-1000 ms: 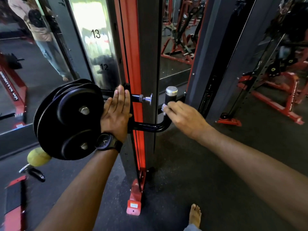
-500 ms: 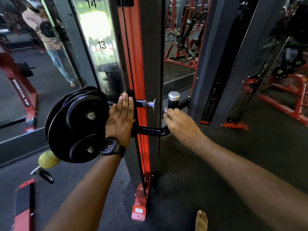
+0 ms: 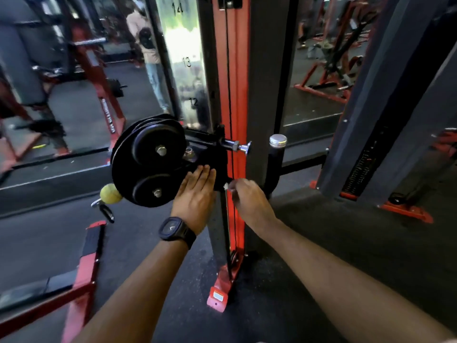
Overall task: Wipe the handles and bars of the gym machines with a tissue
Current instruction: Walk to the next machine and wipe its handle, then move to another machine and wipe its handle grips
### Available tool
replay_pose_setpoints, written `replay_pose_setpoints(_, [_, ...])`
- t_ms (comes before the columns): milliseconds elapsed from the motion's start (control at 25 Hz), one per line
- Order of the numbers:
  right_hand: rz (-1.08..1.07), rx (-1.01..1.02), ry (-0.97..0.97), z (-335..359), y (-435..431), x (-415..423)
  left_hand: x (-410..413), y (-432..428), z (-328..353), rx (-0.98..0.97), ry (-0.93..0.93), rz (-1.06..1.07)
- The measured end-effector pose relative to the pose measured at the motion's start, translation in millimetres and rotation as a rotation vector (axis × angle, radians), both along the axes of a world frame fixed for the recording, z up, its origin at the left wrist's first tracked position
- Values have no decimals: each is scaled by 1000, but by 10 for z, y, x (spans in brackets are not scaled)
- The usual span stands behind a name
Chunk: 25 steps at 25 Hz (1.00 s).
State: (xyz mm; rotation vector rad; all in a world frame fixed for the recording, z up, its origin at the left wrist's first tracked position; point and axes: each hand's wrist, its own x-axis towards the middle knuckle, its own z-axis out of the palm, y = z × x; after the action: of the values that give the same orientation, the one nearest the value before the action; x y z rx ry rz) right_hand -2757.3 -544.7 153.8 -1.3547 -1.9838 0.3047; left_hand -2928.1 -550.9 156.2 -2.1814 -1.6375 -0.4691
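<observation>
Dark speckled rubber flooring [image 3: 321, 243] runs under a tall red-and-grey steel upright post [image 3: 233, 95] of a cable machine.

Directly in front of that post, the right hand [image 3: 249, 201] has its fingers curled and pinches a small wad of white tissue [image 3: 226, 186] at the fingertips. The tissue sits against the post's red face, level with the low crossbar. 0.5 s ago this hand was to the right of the post, at the bend of the black L-shaped steel handle bar with a silver cap [image 3: 274, 167]. It has since slid leftward along the bar, and the upright grip now stands free, just right of the post.

Just left of the post, the left hand [image 3: 196, 191], wearing a black square-faced wristwatch [image 3: 173, 230], is flat with its fingers straight and together. The fingertips reach the black bracket on the post; whether they press it I cannot tell. Earlier this hand lay higher, with its fingers up near the silver-tipped adjustment pin [image 3: 243, 147], which now shows clear above it.

Farther left of the post are the stacked black round pulley discs [image 3: 150, 162], with a yellow rubber stopper ball [image 3: 110, 193] and a black carabiner clip [image 3: 106, 211] hanging below them. A polished steel scale strip [image 3: 188, 63] left of the post reads 14, 13 and 12.
</observation>
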Motion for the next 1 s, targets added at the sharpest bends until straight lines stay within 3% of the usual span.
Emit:
replay_pose_setpoints(200, [270, -135, 81, -76, -71, -19, 26, -574, -44, -261, -181, 292])
replay_pose_setpoints(480, [588, -389, 52, -251, -644, -442, 39, -2056, -114, -291, -351, 754])
replay_pose_setpoints(720, [932, -504, 30, -222, -1831, -1137, -62, -3643, -22, -257, -442, 1132])
replay_pose_setpoints(1000, [1322, -471, -164, -213, -3685, -2094, -208, -5656, -79, -253, -545, 1608])
